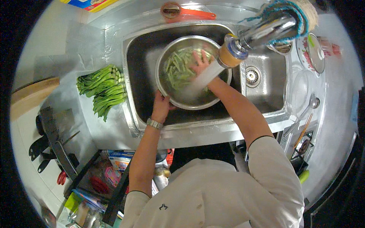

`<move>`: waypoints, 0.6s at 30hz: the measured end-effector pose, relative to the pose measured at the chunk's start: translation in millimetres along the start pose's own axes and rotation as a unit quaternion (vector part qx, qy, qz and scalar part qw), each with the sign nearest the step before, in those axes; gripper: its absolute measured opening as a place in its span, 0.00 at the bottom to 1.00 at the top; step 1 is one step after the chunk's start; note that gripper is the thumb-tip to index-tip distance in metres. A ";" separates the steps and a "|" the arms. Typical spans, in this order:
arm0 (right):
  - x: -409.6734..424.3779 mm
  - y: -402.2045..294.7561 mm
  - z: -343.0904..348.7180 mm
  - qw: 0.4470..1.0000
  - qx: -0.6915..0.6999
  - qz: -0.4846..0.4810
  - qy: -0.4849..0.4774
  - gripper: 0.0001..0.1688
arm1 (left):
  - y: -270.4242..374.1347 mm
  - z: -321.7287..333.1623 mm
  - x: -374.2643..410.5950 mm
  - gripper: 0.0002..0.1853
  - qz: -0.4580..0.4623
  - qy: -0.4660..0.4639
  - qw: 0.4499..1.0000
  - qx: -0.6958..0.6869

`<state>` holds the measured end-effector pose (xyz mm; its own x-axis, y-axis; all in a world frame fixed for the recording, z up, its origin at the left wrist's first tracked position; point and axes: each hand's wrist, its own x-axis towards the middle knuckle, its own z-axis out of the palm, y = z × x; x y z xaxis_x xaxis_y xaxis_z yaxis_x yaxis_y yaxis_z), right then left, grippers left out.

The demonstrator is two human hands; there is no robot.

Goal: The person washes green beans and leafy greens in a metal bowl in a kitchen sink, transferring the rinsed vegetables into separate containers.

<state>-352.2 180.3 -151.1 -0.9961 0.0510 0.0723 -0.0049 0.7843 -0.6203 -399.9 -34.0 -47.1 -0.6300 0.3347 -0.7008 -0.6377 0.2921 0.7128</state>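
Note:
A round stainless steel bowl (161, 61) stands in the large basin of a steel sink (142, 57). Cut green vegetable pieces (179, 67) lie in water inside it. Water pours from the faucet (233, 51) into the bowl. My left hand (162, 105) grips the bowl's near-left rim. Inside the bowl, among the vegetable pieces, is my right hand (203, 65) with its fingers spread; the stream partly covers it, and whether it holds any pieces cannot be told. Bunches of leafy green stalks (105, 88) rest on the counter left of the sink.
An orange-handled peeler or scoop (196, 13) lies behind the sink. Right of the small basin (268, 85) are a lidded floral pot (313, 54), a ladle (313, 102) and chopsticks (303, 129). Knives and utensils (40, 146) hang at the left. Below is a rack with packages (119, 159).

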 end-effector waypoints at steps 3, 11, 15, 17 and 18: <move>-13.2 6.3 17.1 0.984 0.128 0.122 0.034 0.36 | -11.0 -5.8 9.1 0.22 0.003 -0.003 1.000 0.011; -16.5 8.3 -26.5 0.987 -0.089 0.114 -0.069 0.28 | -5.3 2.8 6.6 0.25 0.004 0.005 1.000 0.004; -27.8 1.9 -50.7 0.965 -0.254 -0.005 -0.058 0.23 | -4.9 6.3 13.2 0.23 -0.044 -0.028 0.999 0.010; -8.4 -18.9 -92.4 0.930 -0.334 -0.027 -0.155 0.17 | -4.2 -2.2 8.0 0.23 -0.032 -0.006 0.999 0.031; 8.6 -43.3 -128.8 0.901 -0.367 -0.032 -0.230 0.15 | -5.8 -10.6 1.2 0.23 -0.029 0.011 0.999 0.040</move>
<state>-349.2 226.4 -23.1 -0.9277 -0.1379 -0.3469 -0.1719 0.9827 0.0690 -401.7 -44.8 -52.4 -0.6032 0.2947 -0.7411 -0.6370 0.3812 0.6700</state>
